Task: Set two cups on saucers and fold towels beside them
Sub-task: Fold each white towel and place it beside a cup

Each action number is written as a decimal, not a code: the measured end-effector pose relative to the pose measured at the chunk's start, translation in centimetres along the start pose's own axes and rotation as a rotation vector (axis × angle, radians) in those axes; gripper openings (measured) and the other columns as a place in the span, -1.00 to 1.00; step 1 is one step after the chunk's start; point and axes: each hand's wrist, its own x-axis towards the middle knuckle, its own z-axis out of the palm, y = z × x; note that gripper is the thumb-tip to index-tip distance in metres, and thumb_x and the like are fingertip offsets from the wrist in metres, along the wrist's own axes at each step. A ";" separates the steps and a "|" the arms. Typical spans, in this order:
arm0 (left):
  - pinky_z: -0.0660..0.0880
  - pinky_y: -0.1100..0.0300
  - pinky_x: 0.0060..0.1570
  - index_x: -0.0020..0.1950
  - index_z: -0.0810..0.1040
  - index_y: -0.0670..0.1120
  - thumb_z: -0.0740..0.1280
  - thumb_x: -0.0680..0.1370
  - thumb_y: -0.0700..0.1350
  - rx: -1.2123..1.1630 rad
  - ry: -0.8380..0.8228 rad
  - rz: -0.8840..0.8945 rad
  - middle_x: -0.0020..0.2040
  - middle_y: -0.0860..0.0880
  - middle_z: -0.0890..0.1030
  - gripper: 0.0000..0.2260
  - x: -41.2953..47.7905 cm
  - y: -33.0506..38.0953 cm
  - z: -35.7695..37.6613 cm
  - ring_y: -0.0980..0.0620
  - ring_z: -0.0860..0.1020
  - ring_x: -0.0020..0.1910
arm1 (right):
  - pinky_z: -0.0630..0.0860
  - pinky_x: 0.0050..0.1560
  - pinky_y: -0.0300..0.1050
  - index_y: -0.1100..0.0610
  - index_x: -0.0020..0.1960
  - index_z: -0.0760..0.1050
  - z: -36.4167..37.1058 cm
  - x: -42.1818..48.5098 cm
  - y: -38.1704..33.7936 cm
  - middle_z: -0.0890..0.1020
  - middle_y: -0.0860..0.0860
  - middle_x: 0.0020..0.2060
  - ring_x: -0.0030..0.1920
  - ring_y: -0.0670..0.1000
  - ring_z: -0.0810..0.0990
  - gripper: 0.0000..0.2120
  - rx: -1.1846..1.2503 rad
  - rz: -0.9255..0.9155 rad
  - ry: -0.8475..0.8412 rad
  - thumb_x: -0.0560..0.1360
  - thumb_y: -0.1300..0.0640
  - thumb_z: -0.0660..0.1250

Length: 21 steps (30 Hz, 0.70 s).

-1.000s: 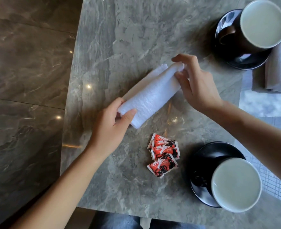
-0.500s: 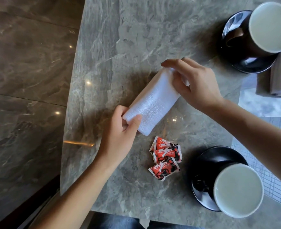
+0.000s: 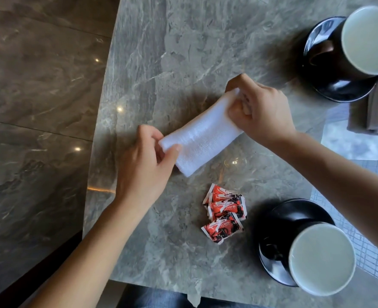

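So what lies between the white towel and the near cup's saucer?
A small pile of red sachets lies there on the table, touching neither the white towel nor the near saucer. The head view shows it.

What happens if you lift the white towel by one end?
Probably flops: the white towel is soft folded cloth, held at both ends by the left hand and right hand. Likely light: a mere pinch holds one end.

far cup (image 3: 369, 38): cut by right edge | grey towel (image 3: 375, 116): cropped | sachets (image 3: 224, 213): print unreadable
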 end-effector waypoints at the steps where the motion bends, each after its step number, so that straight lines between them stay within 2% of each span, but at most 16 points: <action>1: 0.50 -0.08 -0.16 0.04 0.33 -0.07 0.30 0.47 0.01 0.021 0.108 0.081 -0.22 0.12 0.49 -0.74 -0.1 0.3 -0.1 0.02 0.51 -0.24 | 0.25 -0.35 -0.16 0.08 0.05 0.45 0.0 0.0 0.0 0.38 -0.08 -0.40 -0.42 0.06 0.35 -0.70 -0.003 0.017 -0.004 0.33 0.13 0.19; 3: 0.42 -0.08 0.07 0.12 0.37 -0.13 0.32 0.46 -0.06 0.070 0.248 0.271 0.00 0.05 0.50 -0.71 -0.6 1.1 -0.1 0.01 0.50 0.00 | 0.26 -0.35 -0.14 0.09 0.05 0.43 0.0 0.2 -0.1 0.39 -0.03 -0.42 -0.42 0.11 0.38 -0.70 -0.007 0.036 -0.013 0.33 0.11 0.16; 4: 0.35 -0.12 0.18 0.16 0.39 -0.14 0.32 0.46 -0.08 0.129 0.245 0.379 0.11 -0.02 0.51 -0.69 -0.9 1.4 0.1 0.01 0.47 0.14 | 0.27 -0.35 -0.13 0.09 0.05 0.43 -0.1 0.2 -0.2 0.39 -0.02 -0.42 -0.41 0.12 0.38 -0.70 -0.008 0.040 -0.018 0.33 0.11 0.16; 6: 0.12 -0.19 0.39 0.27 0.39 -0.14 0.31 0.48 -0.08 0.267 0.092 0.550 0.32 -0.08 0.46 -0.61 -1.6 1.9 1.0 0.01 0.36 0.36 | 0.29 -0.34 -0.12 0.09 0.04 0.43 -0.1 0.2 -0.3 0.38 -0.04 -0.41 -0.40 0.12 0.38 -0.70 0.002 0.043 -0.024 0.33 0.11 0.18; 8: -0.10 -0.17 0.44 0.40 0.31 -0.10 0.28 0.50 -0.02 0.378 -0.079 0.611 0.46 -0.06 0.32 -0.51 -1.8 2.2 1.9 0.03 0.21 0.48 | 0.32 -0.34 -0.10 0.09 0.04 0.42 -0.3 0.3 -0.3 0.37 -0.05 -0.41 -0.39 0.12 0.38 -0.71 0.009 0.051 -0.029 0.33 0.11 0.19; 10: -0.16 -0.17 0.43 0.48 0.19 -0.08 0.23 0.51 0.05 0.502 -0.165 0.614 0.53 -0.04 0.19 -0.43 -1.4 2.1 2.4 0.03 0.10 0.52 | 0.35 -0.34 -0.08 0.08 0.04 0.42 -0.4 0.3 -0.3 0.36 -0.07 -0.41 -0.38 0.13 0.39 -0.73 0.008 0.060 -0.036 0.34 0.12 0.19; 13: -0.16 -0.21 0.42 0.52 0.07 -0.07 0.19 0.51 0.10 0.667 -0.212 0.611 0.55 -0.04 0.11 -0.36 -0.8 1.3 2.5 -0.01 0.05 0.53 | 0.31 -0.33 -0.10 0.08 0.05 0.40 -0.5 0.2 -0.2 0.34 -0.12 -0.38 -0.35 0.08 0.36 -0.74 0.013 0.030 -0.057 0.36 0.15 0.20; 16: -0.16 -0.21 0.42 0.53 0.02 -0.07 0.16 0.51 0.14 0.755 -0.225 0.624 0.55 -0.03 0.08 -0.34 -0.6 0.6 2.4 -0.01 0.03 0.53 | 0.29 -0.29 -0.12 0.06 0.06 0.39 -0.6 0.3 0.2 0.41 -0.17 -0.20 -0.27 0.00 0.34 -0.74 0.023 -0.010 -0.066 0.36 0.15 0.21; 19: -0.15 -0.22 0.42 0.53 -0.01 -0.06 0.12 0.52 0.17 0.791 -0.213 0.634 0.55 -0.03 0.06 -0.34 -0.5 0.4 2.5 -0.01 0.02 0.53 | 0.40 -0.23 -0.07 0.09 0.06 0.40 -0.6 0.4 0.3 0.50 -0.02 -0.05 -0.08 0.06 0.45 -0.72 0.033 -0.049 -0.069 0.34 0.17 0.17; 21: -0.14 -0.21 0.42 0.53 -0.02 -0.05 0.10 0.53 0.18 0.796 -0.212 0.635 0.56 -0.02 0.05 -0.35 -0.5 0.3 2.6 -0.01 0.01 0.53 | 0.42 -0.10 -0.01 0.12 0.05 0.42 -0.7 0.4 0.0 0.49 0.06 0.02 0.02 0.12 0.43 -0.68 -0.024 -0.097 -0.056 0.30 0.19 0.16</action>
